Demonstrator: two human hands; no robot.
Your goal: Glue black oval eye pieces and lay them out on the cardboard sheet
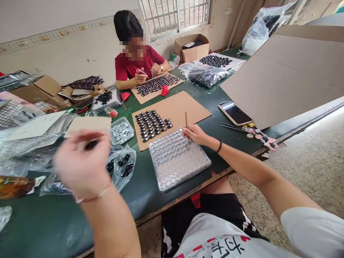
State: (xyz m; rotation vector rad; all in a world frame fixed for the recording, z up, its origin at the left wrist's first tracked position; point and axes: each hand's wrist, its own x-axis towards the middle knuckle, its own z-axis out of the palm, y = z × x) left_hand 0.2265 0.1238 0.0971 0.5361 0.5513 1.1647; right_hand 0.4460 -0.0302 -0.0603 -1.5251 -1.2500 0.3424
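Note:
My left hand (83, 161) is raised over the left of the table, smeared by motion. Its fingers are curled around a small black piece (91, 144), whose shape is blurred. My right hand (197, 135) pinches a thin wooden stick (186, 120), held upright with its lower end at the clear plastic tray (177, 175). Rows of small clear round gems (169, 148) fill the tray's far part. Behind it, black oval pieces with shiny stones (150, 123) lie in rows on a cardboard sheet (185, 104). A plastic bag of black pieces (126, 165) lies near my left hand.
A box of silvery gems (122, 130) stands left of the cardboard. Across the table a person (134, 68) works over another board of black pieces (158, 83). A phone (235, 113), tweezers (232, 126) and a large cardboard sheet (292, 71) are at the right.

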